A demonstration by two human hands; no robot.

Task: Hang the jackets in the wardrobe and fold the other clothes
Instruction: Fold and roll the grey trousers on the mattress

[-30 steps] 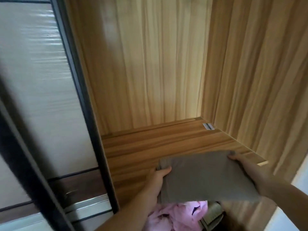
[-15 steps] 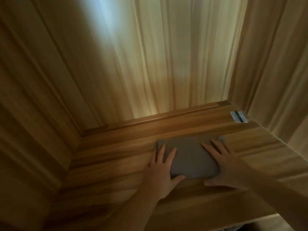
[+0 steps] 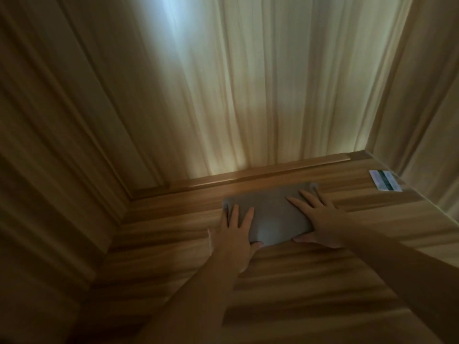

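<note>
- Folded cloth [image 3: 269,214], grey-brown and plain, lies flat on the wooden shelf [image 3: 298,281] inside the wardrobe, near the back wall [image 3: 248,95].
- Its shape is a neat rectangle with soft, rounded edges and a smooth top.
- Left hand [image 3: 236,234] rests on its left end, fingers straight and spread.
- Right hand [image 3: 320,219] presses its right end, fingers also straight.
- Small label [image 3: 385,180] sits in the right back corner of the shelf.

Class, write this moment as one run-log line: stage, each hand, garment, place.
stage: stowing | left hand: flat on cloth | right hand: flat on cloth | cloth: folded, grey | place: shelf, near back wall
</note>
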